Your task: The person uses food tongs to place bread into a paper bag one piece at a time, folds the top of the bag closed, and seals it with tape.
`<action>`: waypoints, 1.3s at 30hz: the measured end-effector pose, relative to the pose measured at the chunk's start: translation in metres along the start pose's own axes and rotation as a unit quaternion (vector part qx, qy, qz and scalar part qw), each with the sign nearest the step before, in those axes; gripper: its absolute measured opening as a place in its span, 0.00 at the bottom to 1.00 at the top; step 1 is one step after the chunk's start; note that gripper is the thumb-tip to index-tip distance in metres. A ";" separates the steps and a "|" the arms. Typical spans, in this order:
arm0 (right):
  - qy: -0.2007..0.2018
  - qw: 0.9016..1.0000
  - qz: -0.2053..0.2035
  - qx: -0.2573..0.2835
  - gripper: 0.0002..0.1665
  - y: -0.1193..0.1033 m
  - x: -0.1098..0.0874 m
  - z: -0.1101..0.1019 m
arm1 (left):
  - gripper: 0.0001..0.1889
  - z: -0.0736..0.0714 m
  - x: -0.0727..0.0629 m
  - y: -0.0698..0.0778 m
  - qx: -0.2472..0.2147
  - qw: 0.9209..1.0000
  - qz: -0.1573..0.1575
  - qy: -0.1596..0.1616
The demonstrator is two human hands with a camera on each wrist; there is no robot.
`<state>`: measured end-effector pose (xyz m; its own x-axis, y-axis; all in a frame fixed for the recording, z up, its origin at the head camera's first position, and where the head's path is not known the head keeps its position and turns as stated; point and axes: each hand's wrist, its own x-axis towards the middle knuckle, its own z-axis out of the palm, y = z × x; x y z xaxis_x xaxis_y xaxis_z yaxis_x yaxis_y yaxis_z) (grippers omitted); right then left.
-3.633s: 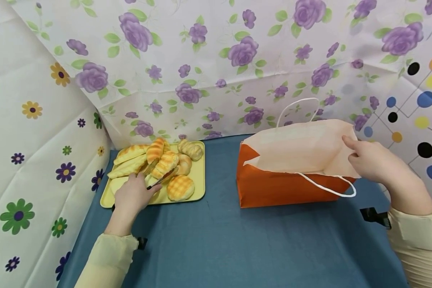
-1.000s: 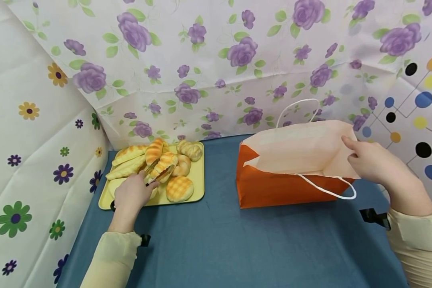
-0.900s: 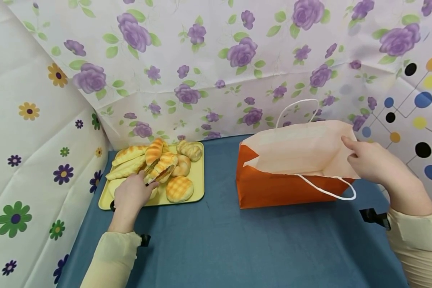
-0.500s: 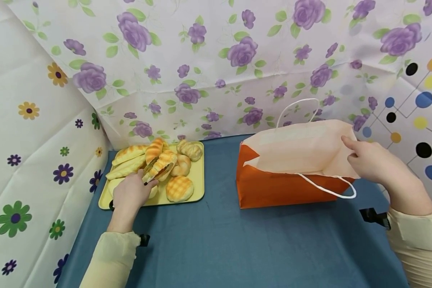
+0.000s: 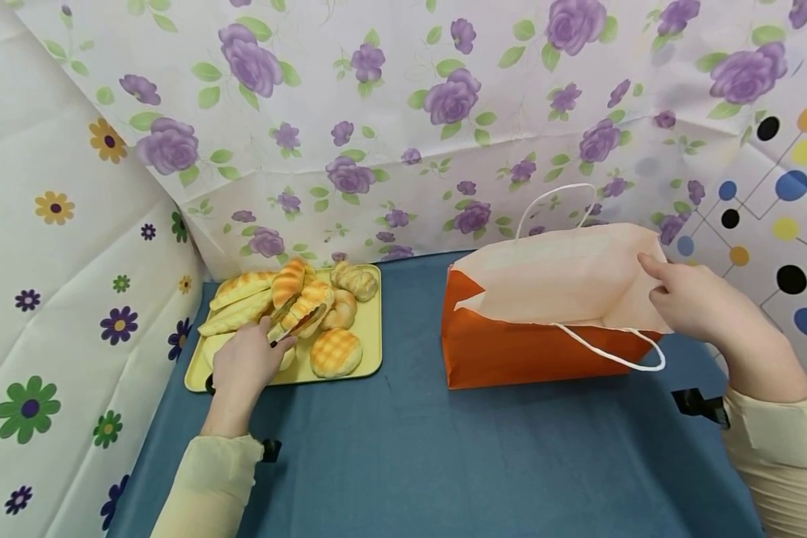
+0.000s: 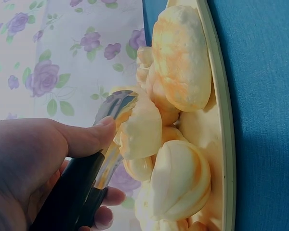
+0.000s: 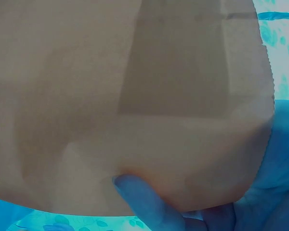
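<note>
My left hand (image 5: 249, 360) grips a pair of tongs with black handles (image 6: 70, 192) and metal heads. The tong heads stand around a ridged, golden-topped bread roll (image 5: 311, 299) that lies among other breads on a yellow tray (image 5: 370, 340). In the left wrist view this roll (image 6: 140, 129) sits against the metal; how firmly it is clamped I cannot tell. Over on the right, my right hand (image 5: 696, 302) pinches the side edge of an orange paper bag (image 5: 538, 359) with its mouth spread wide. The right thumb (image 7: 144, 202) shows against the bag's pale inside; the other fingers are mostly hidden.
Several breads share the tray: long loaves (image 5: 235, 310) at left, a round checkered bun (image 5: 336, 353) in front, a twisted roll (image 5: 355, 281) behind. White cord handles (image 5: 612, 359) hang from the bag. Patterned sheets (image 5: 403, 149) border a blue cloth (image 5: 403, 448).
Over the tray, the tongs have turned a little, and the roll between their heads has shifted slightly. My right hand stays on the bag, which has hardly moved.
</note>
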<state>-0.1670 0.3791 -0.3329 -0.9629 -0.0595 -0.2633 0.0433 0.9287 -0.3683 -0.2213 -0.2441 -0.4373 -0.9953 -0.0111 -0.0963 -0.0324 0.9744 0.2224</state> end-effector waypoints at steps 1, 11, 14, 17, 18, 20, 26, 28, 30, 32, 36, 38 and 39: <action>0.000 1.000 0.000 0.000 0.39 0.000 0.000 0.000 | 0.43 0.000 0.000 0.000 0.000 1.000 0.001 0.000; -0.001 1.000 -0.001 -0.001 0.39 0.001 0.001 0.001 | 0.41 0.005 -0.002 -0.004 -0.001 1.000 0.004 0.008; -0.001 1.000 0.000 -0.001 0.39 0.001 0.002 0.001 | 0.41 0.005 -0.004 -0.004 -0.009 1.000 0.001 0.011; -0.001 1.000 0.002 0.001 0.39 0.001 0.001 0.001 | 0.41 0.003 -0.005 -0.003 -0.020 1.000 -0.006 0.013; 0.000 1.000 0.002 0.001 0.39 0.001 0.001 0.001 | 0.41 0.002 -0.006 -0.003 -0.023 1.000 -0.007 0.014; 0.000 1.000 0.004 0.001 0.39 0.000 0.001 0.001 | 0.41 0.000 -0.007 -0.002 -0.030 0.999 -0.011 0.017; 0.000 1.000 0.006 0.000 0.39 -0.001 0.001 0.001 | 0.40 -0.002 -0.008 -0.002 -0.035 0.999 -0.001 0.035; 0.000 1.000 0.005 0.000 0.39 -0.001 0.001 0.001 | 0.40 -0.002 -0.008 -0.002 -0.035 0.999 0.010 0.041; 0.000 1.000 0.005 0.000 0.39 -0.001 0.000 0.001 | 0.41 -0.003 -0.007 -0.001 -0.037 0.998 0.018 0.042; 0.001 1.000 0.005 -0.001 0.39 -0.001 0.000 0.001 | 0.42 -0.004 -0.006 -0.001 -0.041 0.998 0.023 0.040; 0.004 1.000 0.004 -0.001 0.39 -0.001 0.000 0.000 | 0.43 -0.006 -0.006 0.001 -0.051 0.998 0.027 0.031; 0.003 1.000 0.004 0.001 0.40 -0.001 0.000 0.000 | 0.42 -0.007 -0.006 0.002 -0.055 0.998 0.029 0.028; 0.003 1.000 0.004 0.002 0.40 -0.001 0.000 0.000 | 0.42 -0.007 -0.006 0.003 -0.054 0.998 0.031 0.028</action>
<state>-0.1669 0.3785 -0.3330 -0.9642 -0.0498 -0.2605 0.0521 0.9276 -0.3700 -0.2164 -0.2432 -0.4292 -0.9991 0.0328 -0.0259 0.0224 0.9436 0.3303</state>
